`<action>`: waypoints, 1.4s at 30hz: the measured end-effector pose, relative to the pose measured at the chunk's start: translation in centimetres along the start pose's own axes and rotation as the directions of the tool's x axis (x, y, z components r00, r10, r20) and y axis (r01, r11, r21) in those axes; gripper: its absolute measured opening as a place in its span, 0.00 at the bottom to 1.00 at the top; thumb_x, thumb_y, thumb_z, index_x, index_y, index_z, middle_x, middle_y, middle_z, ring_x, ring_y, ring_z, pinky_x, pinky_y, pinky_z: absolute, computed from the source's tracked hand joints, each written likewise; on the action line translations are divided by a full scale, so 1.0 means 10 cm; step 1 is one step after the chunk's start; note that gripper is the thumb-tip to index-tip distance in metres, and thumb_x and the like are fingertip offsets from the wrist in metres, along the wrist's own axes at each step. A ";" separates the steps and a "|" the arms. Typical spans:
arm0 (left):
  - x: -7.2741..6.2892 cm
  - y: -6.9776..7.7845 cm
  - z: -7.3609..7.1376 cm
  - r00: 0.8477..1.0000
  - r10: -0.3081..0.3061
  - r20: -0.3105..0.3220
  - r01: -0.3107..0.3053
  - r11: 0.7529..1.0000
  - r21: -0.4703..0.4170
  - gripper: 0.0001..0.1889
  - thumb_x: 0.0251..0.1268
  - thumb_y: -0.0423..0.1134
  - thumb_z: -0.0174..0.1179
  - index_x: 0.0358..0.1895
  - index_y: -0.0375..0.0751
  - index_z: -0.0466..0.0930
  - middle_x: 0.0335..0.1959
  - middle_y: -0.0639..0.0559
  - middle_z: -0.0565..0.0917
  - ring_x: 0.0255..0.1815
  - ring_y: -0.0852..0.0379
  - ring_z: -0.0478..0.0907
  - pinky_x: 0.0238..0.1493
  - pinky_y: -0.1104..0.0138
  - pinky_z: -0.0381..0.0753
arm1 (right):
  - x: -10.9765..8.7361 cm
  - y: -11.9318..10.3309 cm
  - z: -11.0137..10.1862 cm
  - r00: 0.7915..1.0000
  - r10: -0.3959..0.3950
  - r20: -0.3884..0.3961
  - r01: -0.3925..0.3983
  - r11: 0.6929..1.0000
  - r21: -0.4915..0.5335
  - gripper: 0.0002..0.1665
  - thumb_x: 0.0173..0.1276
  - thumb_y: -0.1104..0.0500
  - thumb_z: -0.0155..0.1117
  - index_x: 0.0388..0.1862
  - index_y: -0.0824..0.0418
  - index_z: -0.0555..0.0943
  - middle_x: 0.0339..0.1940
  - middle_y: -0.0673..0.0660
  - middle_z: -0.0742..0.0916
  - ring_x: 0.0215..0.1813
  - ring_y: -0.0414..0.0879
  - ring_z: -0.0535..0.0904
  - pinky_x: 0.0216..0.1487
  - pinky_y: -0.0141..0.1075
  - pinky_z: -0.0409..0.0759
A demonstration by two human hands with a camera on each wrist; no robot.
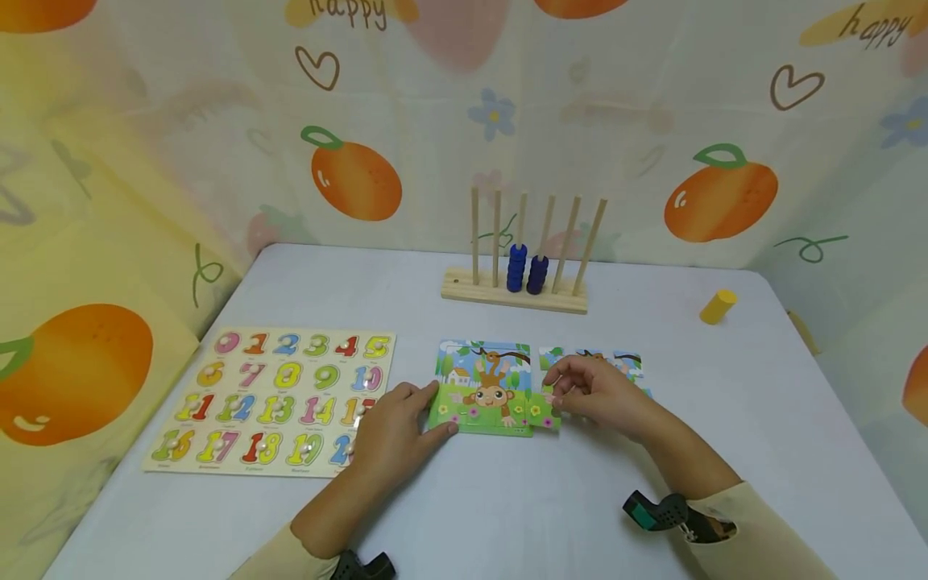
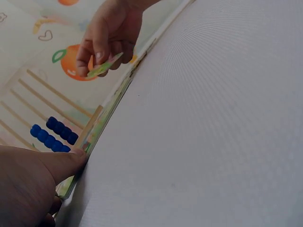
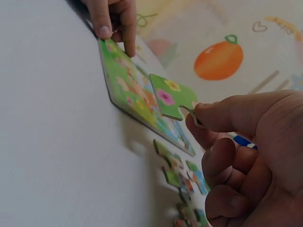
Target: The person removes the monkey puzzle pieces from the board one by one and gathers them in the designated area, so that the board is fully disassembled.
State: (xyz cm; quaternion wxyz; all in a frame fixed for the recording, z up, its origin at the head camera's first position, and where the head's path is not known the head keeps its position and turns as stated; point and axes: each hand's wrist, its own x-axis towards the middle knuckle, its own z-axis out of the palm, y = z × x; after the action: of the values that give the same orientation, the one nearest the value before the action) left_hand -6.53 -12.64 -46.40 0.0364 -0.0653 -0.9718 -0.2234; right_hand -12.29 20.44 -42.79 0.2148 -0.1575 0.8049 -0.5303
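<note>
A monkey picture puzzle board lies on the white table in the head view. My left hand grips its near left corner, with the thumb at the near edge and a finger along the left side. Above the board's right edge, my right hand pinches a green jigsaw piece with a pink and a yellow flower, between thumb and forefinger. Several loose jigsaw pieces lie beside the board, partly hidden under the right hand in the head view.
On the left lies a wooden number board with knobbed numerals. A wooden peg abacus with dark blue beads on two rods stands at the back. A yellow cylinder is at the right rear. Printed cloth surrounds the table's back and sides.
</note>
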 end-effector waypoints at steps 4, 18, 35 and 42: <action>0.01 0.00 0.00 1.000 0.007 -0.002 -0.007 1.000 0.003 0.39 0.58 0.61 0.79 0.70 0.44 0.83 0.42 0.53 0.82 0.33 0.60 0.71 0.33 0.65 0.71 | -0.09 0.04 -0.02 1.000 0.000 -0.029 -0.001 0.999 -0.039 0.14 0.70 0.66 0.74 0.53 0.65 0.83 0.39 0.58 0.85 0.37 0.47 0.78 0.34 0.32 0.75; 0.05 0.00 -0.01 1.000 0.015 -0.006 -0.015 1.000 0.006 0.38 0.59 0.60 0.78 0.70 0.44 0.84 0.42 0.52 0.83 0.34 0.60 0.71 0.33 0.64 0.71 | -0.21 0.19 0.05 0.998 0.011 -0.055 -0.018 0.993 -0.120 0.12 0.68 0.64 0.77 0.48 0.57 0.85 0.36 0.54 0.86 0.31 0.45 0.74 0.32 0.32 0.72; 0.01 0.01 -0.01 1.000 0.002 0.002 -0.002 1.000 0.005 0.38 0.59 0.59 0.79 0.69 0.43 0.84 0.43 0.52 0.83 0.34 0.60 0.72 0.33 0.64 0.71 | -0.22 0.20 0.13 0.996 -0.043 -0.083 0.022 0.971 -0.239 0.10 0.68 0.61 0.78 0.46 0.53 0.87 0.36 0.48 0.87 0.28 0.42 0.73 0.30 0.32 0.71; 0.00 0.01 -0.01 1.000 -0.002 0.009 0.002 1.000 0.001 0.38 0.59 0.59 0.79 0.69 0.44 0.84 0.42 0.52 0.83 0.33 0.60 0.71 0.33 0.65 0.71 | -0.25 0.19 0.15 0.992 -0.070 -0.101 0.039 0.961 -0.275 0.09 0.69 0.64 0.76 0.45 0.54 0.88 0.36 0.46 0.87 0.29 0.41 0.74 0.31 0.32 0.73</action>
State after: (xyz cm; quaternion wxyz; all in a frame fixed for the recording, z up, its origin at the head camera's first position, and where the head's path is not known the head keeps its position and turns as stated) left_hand -6.49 -12.58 -46.24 0.0320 -0.0651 -0.9722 -0.2226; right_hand -9.45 21.18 -44.67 0.1319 -0.1785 0.8761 -0.4279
